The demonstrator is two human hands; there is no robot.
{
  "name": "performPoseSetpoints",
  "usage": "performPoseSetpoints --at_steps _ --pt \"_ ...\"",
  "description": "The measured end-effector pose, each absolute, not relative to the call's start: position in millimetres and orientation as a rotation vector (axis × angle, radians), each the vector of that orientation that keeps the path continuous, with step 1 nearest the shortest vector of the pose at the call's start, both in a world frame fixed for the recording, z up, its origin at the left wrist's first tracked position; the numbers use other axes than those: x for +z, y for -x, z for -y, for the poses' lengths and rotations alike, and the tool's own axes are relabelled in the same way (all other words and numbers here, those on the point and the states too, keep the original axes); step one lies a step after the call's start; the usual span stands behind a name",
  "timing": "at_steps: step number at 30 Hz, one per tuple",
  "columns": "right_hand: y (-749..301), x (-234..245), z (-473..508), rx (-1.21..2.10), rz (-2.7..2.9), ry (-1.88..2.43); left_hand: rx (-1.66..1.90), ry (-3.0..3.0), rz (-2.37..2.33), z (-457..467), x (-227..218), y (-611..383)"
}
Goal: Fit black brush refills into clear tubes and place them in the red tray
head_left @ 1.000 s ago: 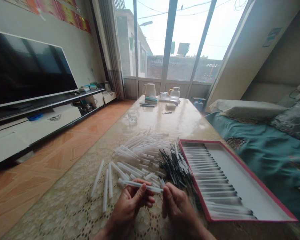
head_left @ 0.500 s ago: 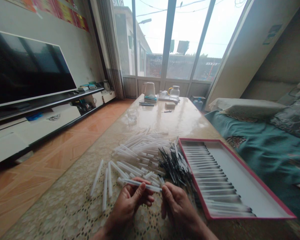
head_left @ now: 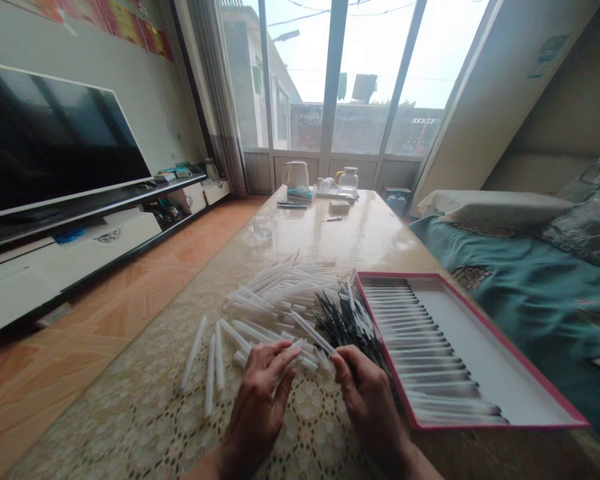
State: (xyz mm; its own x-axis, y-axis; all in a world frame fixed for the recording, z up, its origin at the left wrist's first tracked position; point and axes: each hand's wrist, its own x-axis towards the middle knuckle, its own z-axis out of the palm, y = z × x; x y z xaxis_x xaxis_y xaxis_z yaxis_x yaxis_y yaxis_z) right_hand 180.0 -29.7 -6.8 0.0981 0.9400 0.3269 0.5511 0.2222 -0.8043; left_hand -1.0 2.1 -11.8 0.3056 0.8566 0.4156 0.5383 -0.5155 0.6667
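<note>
A: Far end of the table?
B: White electric kettle (head_left: 296,175), glass teapot (head_left: 349,181); a drinking glass (head_left: 263,228) nearer.
A: Left side?
B: Black flat-screen TV (head_left: 55,140) above a white cabinet (head_left: 70,250), orange floor tiles (head_left: 130,300) beyond.
A: Right?
B: Bed with teal sheet (head_left: 525,293), pale pillow (head_left: 495,207).
A: Ahead?
B: Glazed doors (head_left: 300,80), grey curtain (head_left: 213,100) beside them.

One head-worn cam looks fwd & down, close above the left hand (head_left: 260,407) and right hand (head_left: 367,407), along a long table (head_left: 340,233) toward glass doors (head_left: 365,87). Very wide lens; edges bend, so depth is prob. unreliable.
</note>
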Motion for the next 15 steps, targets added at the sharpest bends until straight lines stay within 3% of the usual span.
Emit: performPoseSetpoints --at_steps 6,15 --pt "-181.0 -9.2 29.4 0.571 1.529 1.468 0.831 -2.540 -1.254 -7.2 -21.5 1.5" --pt "-186.3 -10.6 26.7 0.571 1.398 1.420 0.952 -2.396 -1.263 -9.6 -17.5 6.9"
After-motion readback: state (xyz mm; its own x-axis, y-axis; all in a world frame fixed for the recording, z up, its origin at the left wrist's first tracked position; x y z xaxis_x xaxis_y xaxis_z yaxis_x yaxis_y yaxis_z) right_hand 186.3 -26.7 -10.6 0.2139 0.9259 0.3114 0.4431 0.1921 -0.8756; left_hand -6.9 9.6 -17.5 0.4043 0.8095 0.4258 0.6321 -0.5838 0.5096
